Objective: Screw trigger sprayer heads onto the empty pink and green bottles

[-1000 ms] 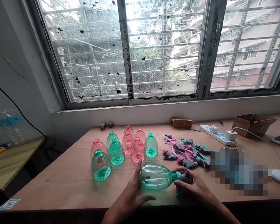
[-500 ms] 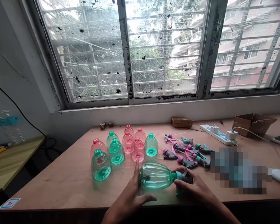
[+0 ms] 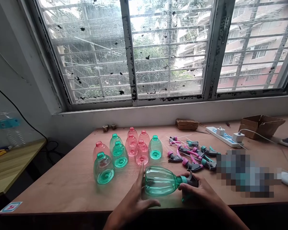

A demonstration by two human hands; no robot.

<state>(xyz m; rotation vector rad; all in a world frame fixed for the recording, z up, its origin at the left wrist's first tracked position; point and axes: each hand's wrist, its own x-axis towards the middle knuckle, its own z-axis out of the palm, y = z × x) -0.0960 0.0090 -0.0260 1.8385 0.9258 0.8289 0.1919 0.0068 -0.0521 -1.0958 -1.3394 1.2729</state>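
A clear green spray bottle (image 3: 159, 181) lies on its side just above the table's near edge, its base toward the left. Its grey and teal trigger sprayer (image 3: 190, 181) is at the neck, and my right hand (image 3: 201, 190) is closed around it, with thumb and fingers at the collar. At the bottle's base is my left hand (image 3: 136, 191), fingers stretched up and thumb apart; whether its hidden fingers touch the bottle I cannot tell. Loose trigger sprayers (image 3: 192, 165) in grey, pink and teal lie in a pile behind my right hand.
Open-necked green bottles (image 3: 104, 171) and pink bottles (image 3: 142, 155) stand grouped at left and centre. Along the back are a brown package (image 3: 187, 125), a white power strip (image 3: 225, 137) and an open cardboard box (image 3: 260, 127). A pixelated patch covers part of the right side.
Very little differs. Both hands keep their places at the bottle, and the view has shifted slightly.
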